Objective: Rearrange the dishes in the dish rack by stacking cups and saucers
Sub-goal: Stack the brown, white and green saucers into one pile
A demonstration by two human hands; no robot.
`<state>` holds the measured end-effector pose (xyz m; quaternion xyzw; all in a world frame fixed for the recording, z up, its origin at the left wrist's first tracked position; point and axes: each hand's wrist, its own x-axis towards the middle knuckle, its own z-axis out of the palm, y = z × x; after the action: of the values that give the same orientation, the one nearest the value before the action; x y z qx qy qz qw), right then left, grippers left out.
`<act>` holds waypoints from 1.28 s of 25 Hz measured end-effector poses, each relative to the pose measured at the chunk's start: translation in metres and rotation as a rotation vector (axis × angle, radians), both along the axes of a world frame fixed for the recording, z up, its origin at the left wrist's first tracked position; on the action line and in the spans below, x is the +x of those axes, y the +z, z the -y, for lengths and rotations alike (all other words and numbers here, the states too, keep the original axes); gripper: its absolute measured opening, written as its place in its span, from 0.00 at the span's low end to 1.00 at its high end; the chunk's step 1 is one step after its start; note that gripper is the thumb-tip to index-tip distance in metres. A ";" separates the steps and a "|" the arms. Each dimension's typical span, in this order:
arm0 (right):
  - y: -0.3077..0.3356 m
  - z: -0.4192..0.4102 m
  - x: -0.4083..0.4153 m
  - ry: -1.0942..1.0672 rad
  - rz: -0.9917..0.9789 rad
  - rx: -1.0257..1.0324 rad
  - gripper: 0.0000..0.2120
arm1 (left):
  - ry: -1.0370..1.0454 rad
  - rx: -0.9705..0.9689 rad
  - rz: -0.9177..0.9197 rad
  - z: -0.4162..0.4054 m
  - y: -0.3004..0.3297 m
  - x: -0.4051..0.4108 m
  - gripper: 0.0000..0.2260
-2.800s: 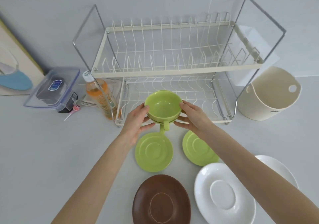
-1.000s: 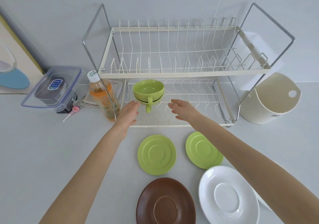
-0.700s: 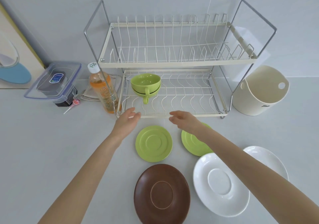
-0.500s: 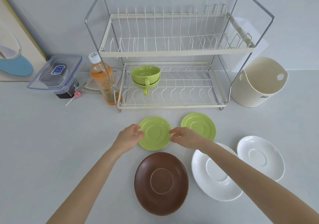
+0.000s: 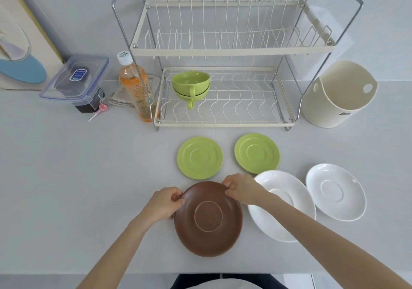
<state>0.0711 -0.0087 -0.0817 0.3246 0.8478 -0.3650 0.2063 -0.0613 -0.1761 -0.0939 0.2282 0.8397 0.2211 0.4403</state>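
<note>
Two green cups [image 5: 190, 84] sit stacked on the left of the lower shelf of the wire dish rack [image 5: 223, 122]. On the counter in front lie two green saucers [image 5: 200, 160] [image 5: 256, 152], a brown saucer [image 5: 208, 218] and two white saucers [image 5: 283, 208] [image 5: 336, 191]. My left hand [image 5: 165, 203] pinches the brown saucer's far left rim. My right hand [image 5: 242, 188] pinches its far right rim. The brown saucer rests on the counter.
A cream bucket [image 5: 336, 95] stands right of the rack. Left of the rack stand an orange drink bottle [image 5: 136, 90], a clear lidded box [image 5: 75, 81], a folded cloth and a lollipop [image 5: 100, 110]. The counter's front edge runs just below the brown saucer.
My hands left the stacked green cups in the rack's lower shelf, drew back past the green saucers, and now grip the brown saucer's rim on both sides.
</note>
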 end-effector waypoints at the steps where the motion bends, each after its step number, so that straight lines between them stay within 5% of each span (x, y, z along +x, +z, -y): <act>1: -0.001 0.001 0.000 -0.001 -0.008 0.015 0.16 | 0.015 0.012 0.018 0.002 0.000 0.002 0.04; 13: 0.017 -0.016 0.016 -0.211 -0.162 -0.021 0.16 | 0.248 0.200 0.162 -0.009 0.018 0.007 0.08; 23: 0.027 -0.063 0.085 -0.386 -0.189 0.037 0.15 | 0.161 0.281 0.258 -0.070 0.018 0.064 0.04; 32: 0.019 -0.094 0.125 -0.423 -0.193 0.112 0.14 | 0.168 0.357 0.085 -0.107 -0.001 0.109 0.03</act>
<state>0.1957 0.0858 -0.0624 0.4696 0.7956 -0.3819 0.0248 0.0480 -0.0687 -0.0949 0.2223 0.7841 0.4117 0.4079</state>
